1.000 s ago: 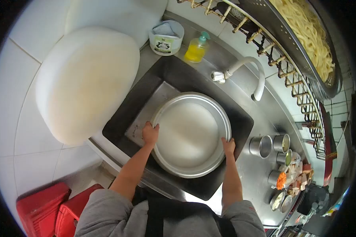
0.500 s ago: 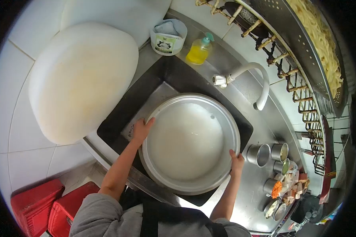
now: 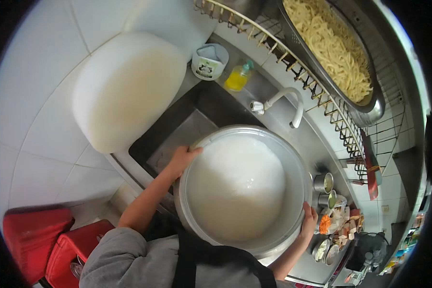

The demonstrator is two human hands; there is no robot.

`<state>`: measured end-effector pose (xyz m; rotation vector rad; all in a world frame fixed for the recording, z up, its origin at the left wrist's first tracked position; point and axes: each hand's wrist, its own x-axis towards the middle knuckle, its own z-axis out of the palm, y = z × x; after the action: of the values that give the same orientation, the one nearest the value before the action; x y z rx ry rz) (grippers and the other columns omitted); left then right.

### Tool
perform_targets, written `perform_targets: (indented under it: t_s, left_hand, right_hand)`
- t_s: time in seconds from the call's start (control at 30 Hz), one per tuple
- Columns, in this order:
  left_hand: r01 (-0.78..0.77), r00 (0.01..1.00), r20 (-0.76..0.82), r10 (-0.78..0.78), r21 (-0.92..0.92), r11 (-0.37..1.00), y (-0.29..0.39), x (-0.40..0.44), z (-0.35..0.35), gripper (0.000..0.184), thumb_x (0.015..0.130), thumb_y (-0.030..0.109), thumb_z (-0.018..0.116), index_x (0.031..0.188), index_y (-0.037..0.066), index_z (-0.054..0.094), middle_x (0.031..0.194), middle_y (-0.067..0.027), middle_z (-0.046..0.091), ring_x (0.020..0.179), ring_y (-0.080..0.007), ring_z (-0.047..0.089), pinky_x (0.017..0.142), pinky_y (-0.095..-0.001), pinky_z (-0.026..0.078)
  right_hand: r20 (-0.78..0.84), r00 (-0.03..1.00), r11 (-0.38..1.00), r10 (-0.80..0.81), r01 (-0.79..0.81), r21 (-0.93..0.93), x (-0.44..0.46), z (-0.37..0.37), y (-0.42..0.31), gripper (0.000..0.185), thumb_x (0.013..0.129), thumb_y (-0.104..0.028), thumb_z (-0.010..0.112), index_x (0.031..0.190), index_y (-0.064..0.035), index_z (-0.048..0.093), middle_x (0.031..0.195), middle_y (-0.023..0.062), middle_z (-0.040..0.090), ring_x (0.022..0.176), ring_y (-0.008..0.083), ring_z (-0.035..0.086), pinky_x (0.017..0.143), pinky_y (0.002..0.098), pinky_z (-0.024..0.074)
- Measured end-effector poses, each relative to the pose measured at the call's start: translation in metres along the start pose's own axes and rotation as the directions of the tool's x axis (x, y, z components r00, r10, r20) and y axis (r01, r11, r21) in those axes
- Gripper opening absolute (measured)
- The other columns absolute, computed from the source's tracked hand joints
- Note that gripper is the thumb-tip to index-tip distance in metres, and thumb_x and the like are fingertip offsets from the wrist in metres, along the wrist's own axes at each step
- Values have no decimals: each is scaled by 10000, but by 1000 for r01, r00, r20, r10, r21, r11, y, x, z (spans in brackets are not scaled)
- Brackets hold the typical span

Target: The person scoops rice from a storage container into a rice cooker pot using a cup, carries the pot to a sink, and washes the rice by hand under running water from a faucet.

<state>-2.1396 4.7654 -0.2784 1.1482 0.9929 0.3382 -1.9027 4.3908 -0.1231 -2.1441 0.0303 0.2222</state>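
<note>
My left hand [image 3: 184, 161] grips the upper left rim of a large round metal pot [image 3: 293, 168]. On the pot's lower right side, my right hand [image 3: 308, 223] is closed around the edge. Cloudy white liquid [image 3: 235, 187] fills much of the pot, with a small glint on its surface. The pot is close to my body, over the front right part of the dark sink [image 3: 209, 98] and the counter beside it. Its underside is hidden.
A curved faucet [image 3: 285, 98], a yellow soap bottle [image 3: 238, 77] and a white tub [image 3: 209, 61] stand behind the sink. A large white board [image 3: 132, 91] leans at left. Noodles [image 3: 331, 53] sit on an overhead rack. Ingredient containers [image 3: 321, 249] line the right.
The pot has come up and toward my body, shifting right, with both hands still on its rim. More of the sink's floor shows. My view has turned, bringing the noodles further in.
</note>
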Motion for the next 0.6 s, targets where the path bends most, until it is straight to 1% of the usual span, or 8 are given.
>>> perform_targets:
  t_s: [0.03,0.07,0.17,0.27,0.37,0.47,0.57,0.6]
  left_hand:
    - [22,1000,13,-21,-16,1000,11,-15,0,588,797,374,644,1032,-160,570,940,-258,639,835,-294,650,698,-382,505]
    - [49,998,27,-48,-30,998,21,-31,-2,601,797,373,644,1041,-170,560,952,-264,635,839,-295,648,699,-383,507]
    - [96,988,127,-87,-68,993,40,-63,-8,616,814,353,628,1086,-190,524,1000,-277,617,869,-288,638,709,-383,509]
    - [86,996,-14,-88,-110,990,4,-55,-8,608,840,337,611,1117,-194,505,1024,-276,608,884,-281,631,703,-381,510]
    - [129,988,116,-106,-210,969,-4,-54,-15,601,854,329,611,1133,-190,498,1036,-273,604,888,-278,629,690,-381,509]
    - [113,992,69,-104,-134,984,1,-65,-20,606,852,344,627,1121,-185,507,1030,-259,609,881,-274,631,697,-379,508]
    - [143,986,111,-122,-207,968,2,-67,-26,583,854,338,632,1097,-180,520,1007,-243,619,847,-270,636,708,-378,505]
    - [130,987,119,-105,-226,966,-1,-66,-28,573,855,339,631,1085,-176,528,995,-237,622,834,-269,638,710,-378,505]
  right_hand:
    - [-6,1000,1000,5,-5,7,0,-10,3,545,778,-360,703,1081,81,598,990,114,639,894,185,568,839,299,416]
    - [-15,1000,1000,1,-1,-17,-2,-19,4,599,760,-382,711,1088,103,585,1027,139,628,947,198,559,876,304,404]
    - [157,988,998,9,-19,65,-24,-33,-13,696,742,-408,717,1152,125,536,1095,173,605,1008,225,550,907,305,394]
    - [149,989,999,6,-12,34,-45,-33,-19,736,735,-419,719,1176,135,516,1129,190,588,1040,239,537,926,302,384]
    - [23,1000,999,-6,7,-43,-53,-33,-14,721,741,-416,717,1168,132,524,1120,177,595,1026,235,541,921,303,386]
    - [13,1000,998,3,-3,-68,-58,-36,-14,743,730,-419,727,1177,136,514,1126,182,592,1032,239,540,929,313,383]
    - [33,999,997,-21,23,-75,-58,-35,-20,768,727,-424,727,1188,146,498,1141,189,585,1042,243,539,935,312,381]
    - [13,999,995,-45,46,-87,-56,-35,-20,741,732,-425,722,1167,139,517,1118,182,594,1027,238,541,926,310,383]
